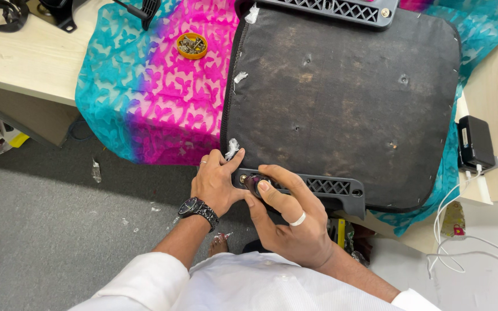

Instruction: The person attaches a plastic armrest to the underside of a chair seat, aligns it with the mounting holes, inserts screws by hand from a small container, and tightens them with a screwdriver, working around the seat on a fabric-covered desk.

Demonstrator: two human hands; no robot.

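Black fabric covers the underside of an upturned seat pad (341, 98) that fills the right half of the bench (24, 63), its near edge overhanging the bench's front edge; turned face-down this way, its fixings are open to the hands; beneath it a turquoise and pink patterned cloth (151, 92) is spread, apparently to cushion the pad; grey carpet floor (47, 230) lies below, scattered with small scraps; a black slotted plastic bracket (329, 187) sits along the pad's near edge, and a matching one runs along its far edge; a black power adapter (475, 143) rests at the bench's right edge, white cables trailing down; the left hand (215, 183), wearing a watch, lies fingers spread against the pad's near left corner, seemingly steadying it and gripping nothing; the right hand (289, 216), ringed, has its fingers closed around a small dark round knob (255, 183) at the bracket's left end; a small orange dish of screws (192, 45) waits near the far edge.
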